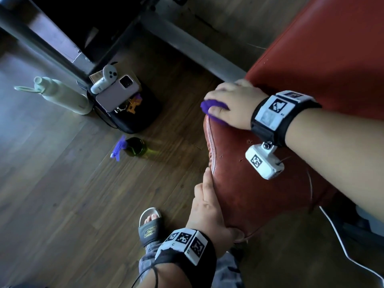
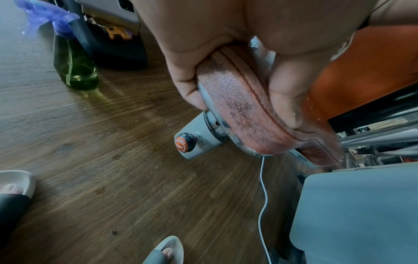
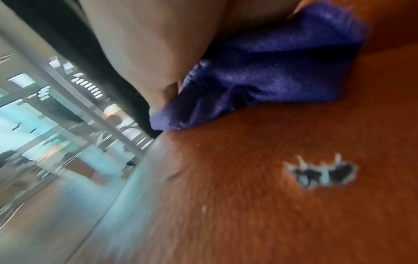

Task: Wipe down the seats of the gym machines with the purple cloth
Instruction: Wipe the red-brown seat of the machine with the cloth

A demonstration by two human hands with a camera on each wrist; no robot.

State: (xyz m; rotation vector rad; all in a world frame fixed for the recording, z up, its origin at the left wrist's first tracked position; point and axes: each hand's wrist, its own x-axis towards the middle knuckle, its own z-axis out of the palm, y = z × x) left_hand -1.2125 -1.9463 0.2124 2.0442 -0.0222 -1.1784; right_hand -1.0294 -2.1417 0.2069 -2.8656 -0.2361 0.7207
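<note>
Two hands meet the red seat (image 1: 245,183) in the head view: right hand (image 1: 230,102) presses the purple cloth (image 1: 209,107) at centre frame. Left wrist view: left hand (image 2: 237,44) grips the seat's edge. Right wrist view: cloth lies upper right.

Right hand (image 1: 230,104) on purple cloth (image 1: 214,110), pressed to far edge of worn red-brown padded seat (image 1: 245,183). Left hand (image 1: 207,208) clamped round near edge of seat. Red backrest pad (image 1: 332,48) behind seat. Left on wood floor (image 1: 62,194): green spray bottle (image 1: 133,147); beyond it black bag (image 1: 135,115) with phone (image 1: 117,93) on top; pale water bottle (image 1: 60,94) further left.
</note>
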